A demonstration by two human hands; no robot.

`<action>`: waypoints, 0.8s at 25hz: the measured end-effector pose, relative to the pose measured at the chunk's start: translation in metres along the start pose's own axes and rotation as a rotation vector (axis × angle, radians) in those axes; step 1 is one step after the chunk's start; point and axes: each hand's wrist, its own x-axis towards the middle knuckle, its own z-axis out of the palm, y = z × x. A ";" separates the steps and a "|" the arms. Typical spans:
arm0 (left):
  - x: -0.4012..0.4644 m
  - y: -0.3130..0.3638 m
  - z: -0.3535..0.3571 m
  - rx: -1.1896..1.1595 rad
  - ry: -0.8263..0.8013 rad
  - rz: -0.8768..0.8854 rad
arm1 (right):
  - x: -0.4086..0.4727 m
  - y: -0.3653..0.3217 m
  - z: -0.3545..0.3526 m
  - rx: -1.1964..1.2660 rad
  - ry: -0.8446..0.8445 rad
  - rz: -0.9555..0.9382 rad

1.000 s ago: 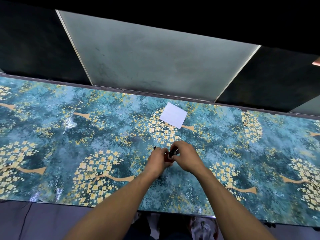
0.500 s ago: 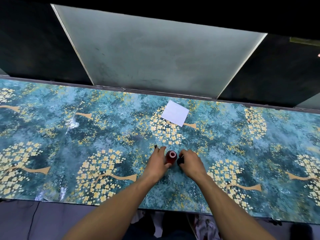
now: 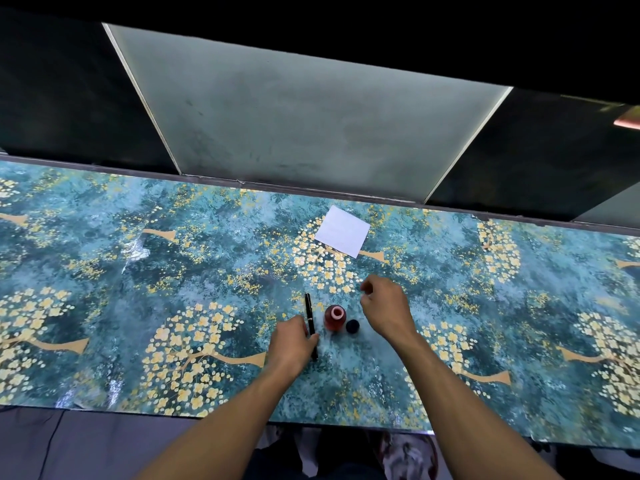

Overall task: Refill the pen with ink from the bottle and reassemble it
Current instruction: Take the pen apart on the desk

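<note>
L hand (image 3: 293, 344) is down on the bench (image 3: 104, 306), fingers curled onto the pen (image 3: 310, 325), closing on its near half but not yet lifting it. The pen lies flat, capped and in one piece as far as I can tell, running 12 to 6. R hand (image 3: 384, 306) hovers w/ fingers loosely bent, gripping nothing. Bottle (image 3: 335, 317) stands upright at approx 3 o'clock from the pen, just beside it, mouth open; its cap (image 3: 352, 326) sits on the bench touching or nearly touching the bottle at its 4 o'clock. Paper (image 3: 342, 231) lies well off at 12. Step, I'd say: bottle opened, pen pickup starting. Next needs both hands: lift pen, unscrew barrel w/o knocking the open bottle.
</note>
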 end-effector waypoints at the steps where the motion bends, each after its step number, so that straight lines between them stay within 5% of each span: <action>1: 0.000 0.003 0.000 0.006 -0.009 -0.009 | 0.002 -0.005 -0.001 0.029 0.016 -0.013; 6: 0.006 0.009 -0.003 -0.033 -0.036 -0.081 | 0.005 -0.027 0.003 0.105 0.001 -0.054; 11: 0.009 0.004 -0.013 -0.448 0.016 -0.198 | 0.007 -0.039 0.004 0.154 -0.007 -0.072; 20: 0.006 -0.008 -0.046 -0.656 -0.027 -0.023 | 0.010 -0.093 0.017 0.411 -0.207 -0.015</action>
